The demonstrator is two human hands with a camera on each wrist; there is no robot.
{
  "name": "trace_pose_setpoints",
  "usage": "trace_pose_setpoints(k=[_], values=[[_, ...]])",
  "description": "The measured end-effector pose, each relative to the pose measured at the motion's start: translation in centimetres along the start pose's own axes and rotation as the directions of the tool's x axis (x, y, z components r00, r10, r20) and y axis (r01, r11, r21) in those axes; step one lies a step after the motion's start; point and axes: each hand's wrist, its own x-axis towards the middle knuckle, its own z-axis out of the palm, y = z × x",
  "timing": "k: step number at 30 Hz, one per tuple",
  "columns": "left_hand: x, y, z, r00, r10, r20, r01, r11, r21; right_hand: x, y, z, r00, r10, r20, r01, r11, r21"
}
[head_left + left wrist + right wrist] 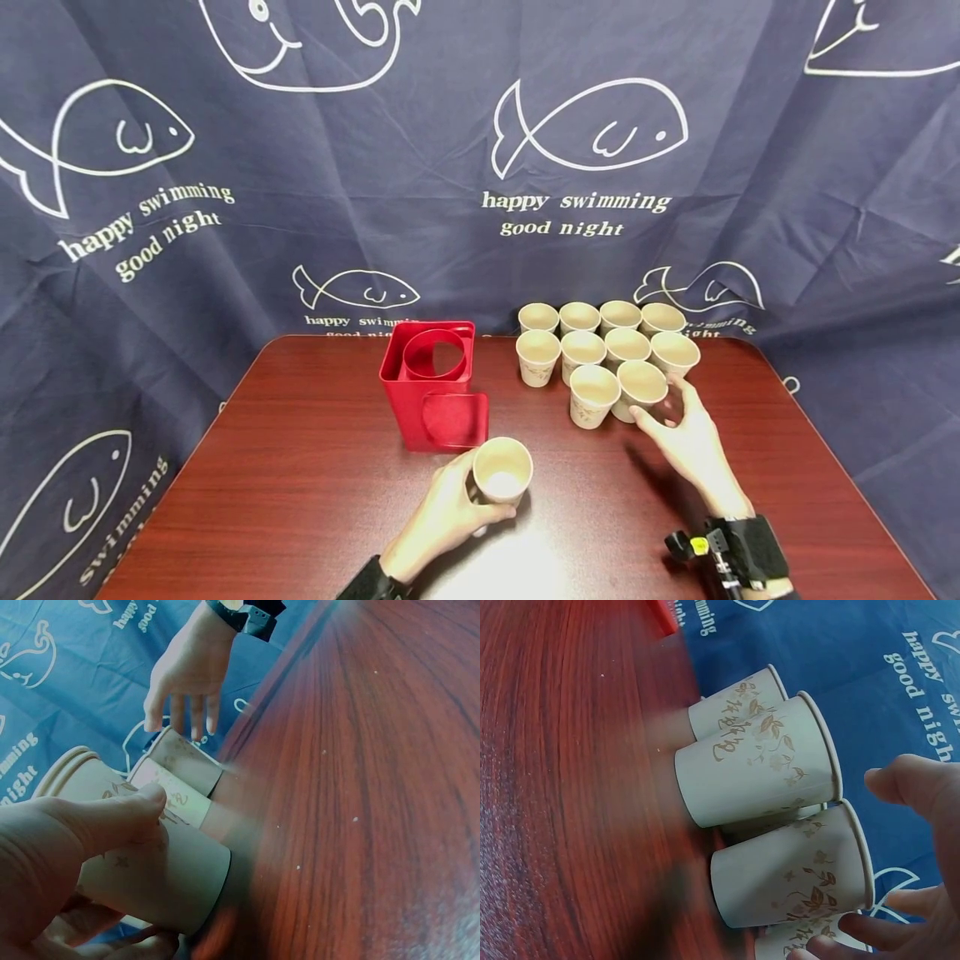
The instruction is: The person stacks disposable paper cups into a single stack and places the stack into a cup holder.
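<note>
My left hand (448,508) grips a pale paper cup (513,493) above the front middle of the table, thumb on one side and fingers on the other. Two rims show on this cup (150,866) in the left wrist view, like one cup nested in another. At the right, my right hand (693,442) spreads its thumb and fingers about a front-row paper cup (643,385). In the right wrist view its thumb (907,780) stands apart from the cups, while some fingers (877,930) overlap the lower cups; contact is unclear. Another printed cup (588,408) stands just left.
Behind the front pair, several more paper cups (537,367) stand upright in close rows. A red box (420,408) with a round ring (412,367) in its top stands left of centre on the brown table (315,450). A patterned blue cloth (420,200) hangs behind.
</note>
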Motion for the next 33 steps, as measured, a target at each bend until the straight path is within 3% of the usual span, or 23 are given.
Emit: trace_pose_setpoints(k=[10, 26, 33], values=[[0.0, 0.0, 0.0, 1.000, 0.002, -0.007, -0.002, 1.000, 0.002, 1.0, 0.4, 0.6, 1.000, -0.011, 0.018, 0.013, 0.996, -0.085], [0.0, 0.0, -0.1, 1.000, 0.004, 0.013, -0.004, 1.000, -0.019, 1.4, 0.6, 0.9, 0.996, 0.067, -0.059, -0.073, 0.993, -0.097], [0.0, 0.0, 0.0, 1.000, 0.001, 0.000, -0.001, 1.000, -0.019, 1.1, 0.3, 0.3, 0.996, 0.051, -0.075, -0.055, 0.997, -0.061]])
